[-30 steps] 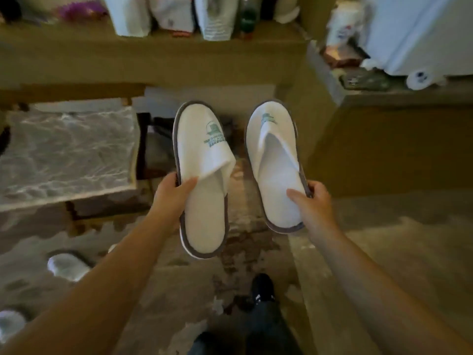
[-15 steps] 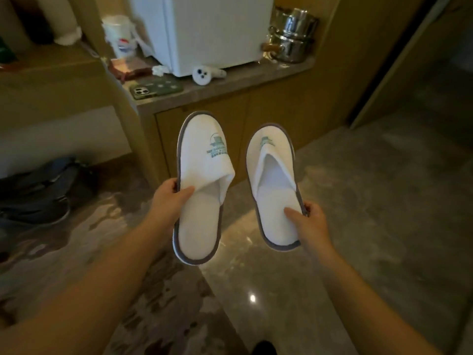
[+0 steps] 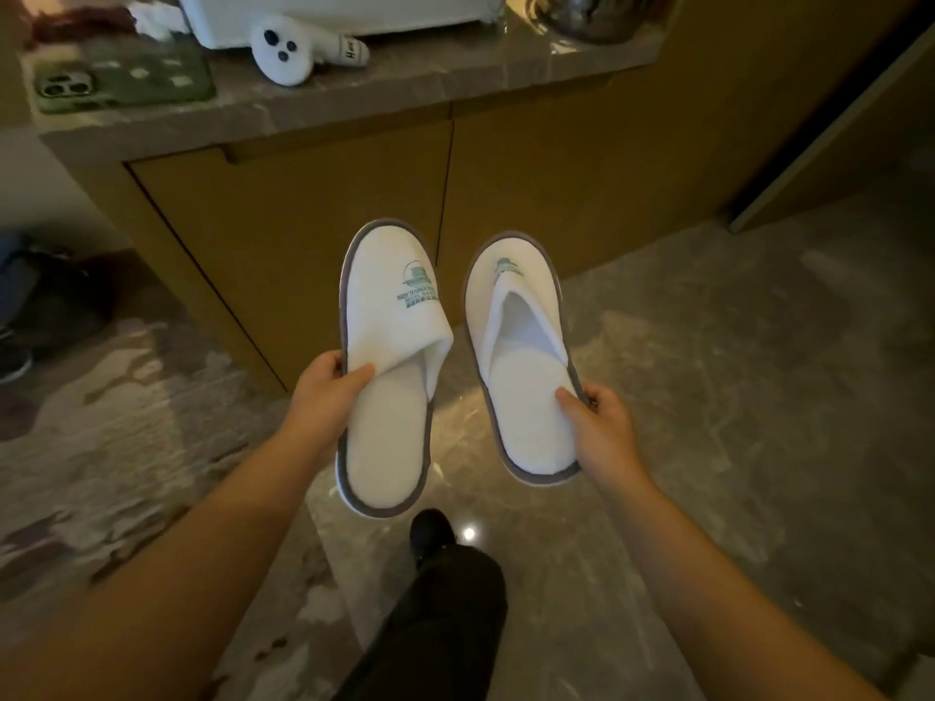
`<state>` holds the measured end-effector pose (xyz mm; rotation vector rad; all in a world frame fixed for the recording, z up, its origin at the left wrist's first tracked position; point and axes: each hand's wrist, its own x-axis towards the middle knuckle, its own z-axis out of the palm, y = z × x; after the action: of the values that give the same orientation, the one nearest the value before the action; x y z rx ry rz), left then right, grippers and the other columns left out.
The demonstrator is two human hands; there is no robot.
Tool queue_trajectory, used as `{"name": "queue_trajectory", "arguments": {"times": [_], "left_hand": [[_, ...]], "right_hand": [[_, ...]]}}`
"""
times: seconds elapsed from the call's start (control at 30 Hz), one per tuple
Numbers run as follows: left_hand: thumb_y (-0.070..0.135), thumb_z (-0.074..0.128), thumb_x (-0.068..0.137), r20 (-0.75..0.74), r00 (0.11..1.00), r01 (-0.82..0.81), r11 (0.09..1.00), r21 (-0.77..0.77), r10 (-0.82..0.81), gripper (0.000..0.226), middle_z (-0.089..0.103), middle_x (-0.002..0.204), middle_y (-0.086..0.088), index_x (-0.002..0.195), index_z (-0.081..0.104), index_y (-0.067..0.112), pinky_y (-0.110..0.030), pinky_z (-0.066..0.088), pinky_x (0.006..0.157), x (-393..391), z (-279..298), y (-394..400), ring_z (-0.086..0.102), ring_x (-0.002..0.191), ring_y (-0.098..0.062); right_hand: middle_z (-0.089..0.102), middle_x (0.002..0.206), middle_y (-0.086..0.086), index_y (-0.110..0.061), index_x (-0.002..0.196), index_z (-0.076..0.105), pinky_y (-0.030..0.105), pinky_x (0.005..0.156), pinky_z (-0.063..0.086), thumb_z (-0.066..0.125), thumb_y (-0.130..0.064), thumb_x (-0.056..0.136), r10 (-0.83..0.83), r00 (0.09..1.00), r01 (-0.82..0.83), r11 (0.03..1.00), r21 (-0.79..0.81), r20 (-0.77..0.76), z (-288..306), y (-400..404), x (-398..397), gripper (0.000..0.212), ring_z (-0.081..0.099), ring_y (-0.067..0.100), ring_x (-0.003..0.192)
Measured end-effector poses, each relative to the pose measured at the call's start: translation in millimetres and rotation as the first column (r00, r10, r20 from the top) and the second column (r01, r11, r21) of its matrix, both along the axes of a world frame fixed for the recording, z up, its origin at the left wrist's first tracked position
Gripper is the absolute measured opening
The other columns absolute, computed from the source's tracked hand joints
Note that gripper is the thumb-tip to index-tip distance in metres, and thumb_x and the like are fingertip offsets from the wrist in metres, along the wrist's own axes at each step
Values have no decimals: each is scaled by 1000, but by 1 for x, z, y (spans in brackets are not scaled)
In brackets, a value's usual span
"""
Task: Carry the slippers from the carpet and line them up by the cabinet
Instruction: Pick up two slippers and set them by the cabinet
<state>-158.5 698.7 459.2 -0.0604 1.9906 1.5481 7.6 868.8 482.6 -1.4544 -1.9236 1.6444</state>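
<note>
Slippers are held up in the air in front of the cabinet (image 3: 313, 235), one in each hand, well above the floor (image 3: 708, 397). The left slipper (image 3: 387, 376) is gripped at its outer edge by the left hand (image 3: 329, 392), whose thumb is laid across the insole while the fingers are curled under the sole. The right slipper (image 3: 521, 366) is pinched at its outer edge by the right hand (image 3: 602, 427), thumb pressed on the insole and fingers wrapped beneath. Both slippers are pointed toe-first toward the cabinet, side by side and just apart, soles down.

Each slipper is made of soft white terry cloth, edged with a grey band, with an open heel and a closed rounded toe. A teal emblem with lettering is printed on each upper; the words cannot be read in full.

The cabinet is faced with smooth tan doors and topped by a grey stone slab. The floor before the cabinet is polished grey marble with a bright reflection. To the left of the cabinet a patterned carpet (image 3: 126, 447) in grey and brown is laid.
</note>
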Motion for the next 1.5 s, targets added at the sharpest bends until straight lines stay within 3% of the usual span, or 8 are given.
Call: {"name": "queue_trajectory", "arguments": {"times": [0.13,0.27,0.43,0.6,0.77,1.03,1.23,1.5], "left_hand": [[19,51,89,12,1000,-22,999,-36,22,25,56,97,-2,112,49,10,-31,46,67,-42,-48,55,55,83,-18],[17,51,88,79,992,-89,991,-100,97,27,55,109,-10,114,49,9,-44,48,85,-79,-95,95,54,99,-27],[15,53,87,124,972,-189,977,-97,200,23,58,106,-8,110,51,12,-40,48,81,-105,-179,117,57,92,-24],[12,52,87,150,943,-286,953,-102,298,21,61,107,-10,107,53,13,-42,49,84,-116,-304,117,59,96,-26],[15,53,86,169,903,-375,917,-133,394,13,62,100,-5,98,54,21,-45,50,86,-115,-441,103,59,98,-26],[11,53,86,94,865,-478,867,-138,492,21,63,99,-13,107,53,10,-42,49,81,-138,-618,79,61,91,-30],[9,52,86,53,842,-533,842,-79,537,9,62,90,-11,85,56,16,-43,49,79,-141,-673,74,59,87,-30],[10,52,86,43,837,-541,837,-82,546,13,62,90,-5,86,55,23,-40,49,77,-126,-673,71,61,87,-26]], "right_hand": [[53,99,6,-13,98,46,22,56,42,53,-19,87,75,997,-74,997,-29,30,-46,60,-64,14,52,15,81],[52,99,5,-13,100,42,21,56,41,54,-16,86,138,986,-127,986,-110,94,-97,100,-118,18,51,19,89],[51,87,-1,-12,98,42,20,55,39,57,-10,83,245,958,-221,962,-161,149,-182,134,-163,21,51,16,84],[51,80,-2,-11,93,44,22,57,41,58,-7,82,335,925,-298,933,-200,181,-311,153,-199,18,52,18,83],[50,98,2,-15,98,43,18,59,42,58,-13,84,397,887,-351,912,-214,237,-456,152,-218,20,48,17,89],[50,93,4,-5,109,47,36,80,46,58,-9,84,438,865,-372,887,-275,244,-656,134,-257,28,49,18,84],[53,98,5,-5,114,48,42,88,48,60,-9,82,535,823,-475,833,-283,194,-718,121,-257,34,51,21,89],[55,96,11,-3,109,48,44,85,50,67,-9,75,605,776,-568,793,-220,177,-731,107,-264,39,56,31,92]]}}
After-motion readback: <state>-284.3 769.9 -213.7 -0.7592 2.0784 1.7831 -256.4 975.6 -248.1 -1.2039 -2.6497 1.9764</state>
